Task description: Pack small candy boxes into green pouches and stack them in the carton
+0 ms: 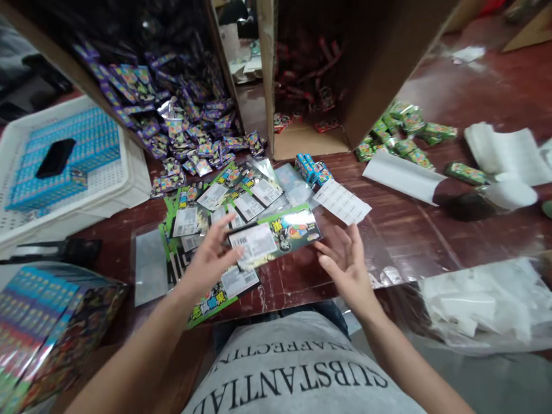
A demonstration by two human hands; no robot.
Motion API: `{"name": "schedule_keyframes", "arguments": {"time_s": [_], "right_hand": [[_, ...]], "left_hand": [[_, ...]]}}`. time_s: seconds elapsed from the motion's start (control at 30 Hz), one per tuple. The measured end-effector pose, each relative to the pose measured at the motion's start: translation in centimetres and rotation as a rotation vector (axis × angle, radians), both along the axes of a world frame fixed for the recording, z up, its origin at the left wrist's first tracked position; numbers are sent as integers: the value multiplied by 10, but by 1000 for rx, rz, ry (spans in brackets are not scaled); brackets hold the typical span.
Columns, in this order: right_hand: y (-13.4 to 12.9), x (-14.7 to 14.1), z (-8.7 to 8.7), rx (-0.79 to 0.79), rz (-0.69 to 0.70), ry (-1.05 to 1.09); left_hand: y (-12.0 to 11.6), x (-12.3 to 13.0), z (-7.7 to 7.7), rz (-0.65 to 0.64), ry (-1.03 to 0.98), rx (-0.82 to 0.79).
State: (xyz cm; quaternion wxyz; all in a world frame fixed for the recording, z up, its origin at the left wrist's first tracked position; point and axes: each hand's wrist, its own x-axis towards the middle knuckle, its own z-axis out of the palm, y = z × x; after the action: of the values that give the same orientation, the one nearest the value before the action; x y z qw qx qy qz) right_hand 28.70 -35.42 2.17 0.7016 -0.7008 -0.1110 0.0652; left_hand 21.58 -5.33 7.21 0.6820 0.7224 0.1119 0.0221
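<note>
A printed card (297, 228) with a white barcode label on its left part is raised over a messy pile of similar green-and-black cards (185, 221). My left hand (215, 250) is at the card's left end, with the thumb on the label and the fingers apart. By the card's right end, my right hand (347, 261) has its fingers spread, holding nothing I can see. A sheet of white stickers (342, 201) lies just beyond my right hand. Small blue packs (311, 168) sit behind that sheet.
Purple packets (185, 126) spill from a carton at the back left. Another carton (310, 144) holds red packets. Green packets (405, 129) lie at the right. A white basket (133, 167) and a plastic bag (483, 299) flank the work area.
</note>
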Motion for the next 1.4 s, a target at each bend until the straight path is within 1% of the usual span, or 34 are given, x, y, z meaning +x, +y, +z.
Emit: {"name": "schedule_keyframes", "arguments": {"time_s": [0.07, 0.1, 0.13, 0.17, 0.2, 0.27, 0.3, 0.37, 0.43, 0.5, 0.53, 0.6, 0.7, 0.77, 0.8, 0.87, 0.97, 1.0, 1.03, 1.07, 1.13, 1.17, 1.2, 1.27, 1.33, 1.4], "right_hand": [[13, 5, -1, 64, -92, -35], [19, 10, 2, 77, -117, -65], [23, 14, 5, 82, -102, -84], [26, 18, 9, 81, -41, -87], [27, 20, 14, 75, 51, -76], [29, 23, 21, 58, 226, -52], [30, 23, 24, 51, 275, -56], [32, 22, 27, 44, 300, -98], [33, 22, 26, 41, 322, -132], [33, 22, 25, 41, 362, -136], [34, 23, 24, 41, 360, -134], [34, 23, 24, 40, 283, -140], [33, 22, 22, 43, 109, -182], [33, 20, 19, 23, 55, -221], [33, 19, 17, 4, 52, -238], [33, 18, 12, -37, 78, -252], [32, 18, 7, -84, 180, -187], [32, 18, 7, -103, 187, -173], [31, 18, 8, -131, 161, -190], [32, 18, 9, -174, 112, -242], [33, 19, 14, -291, 22, -424], [34, 20, 16, -357, 16, -514], [36, 22, 18, -419, 41, -578], [37, 27, 21, -500, 114, -596], [36, 33, 20, -505, 155, -522], [31, 34, 15, -421, 190, -428]], "left_hand": [[-20, -19, -12, -58, 60, -2], [-30, -26, -16, -106, 89, 1], [-39, -28, -17, -148, 105, 0], [-47, -28, -16, -170, 108, -9], [-53, -24, -14, -164, 91, -23], [-61, -11, -9, -92, 21, -56], [-63, -3, -7, -53, -18, -68], [-62, 11, -5, -33, -50, -80], [-60, 18, -4, -69, -40, -75], [-58, 20, -4, -102, -29, -60], [-58, 20, -4, -112, -28, -53], [-58, 20, -5, -108, -27, -69], [-63, 18, -11, -14, -21, -131], [-67, 16, -18, 45, -35, -132], [-69, 15, -21, 56, -48, -118], [-70, 13, -26, 38, -70, -88], [-69, 10, -29, -12, -61, -73], [-68, 10, -30, -21, -50, -75], [-67, 10, -31, -18, -40, -80], [-67, 9, -32, -7, -32, -87], [-67, 10, -33, 20, -28, -93], [-68, 10, -34, 25, -29, -92], [-68, 11, -34, 15, -31, -88], [-69, 12, -33, -27, -29, -83], [-68, 12, -29, -75, -6, -92], [-66, 12, -25, -101, 36, -95]]}}
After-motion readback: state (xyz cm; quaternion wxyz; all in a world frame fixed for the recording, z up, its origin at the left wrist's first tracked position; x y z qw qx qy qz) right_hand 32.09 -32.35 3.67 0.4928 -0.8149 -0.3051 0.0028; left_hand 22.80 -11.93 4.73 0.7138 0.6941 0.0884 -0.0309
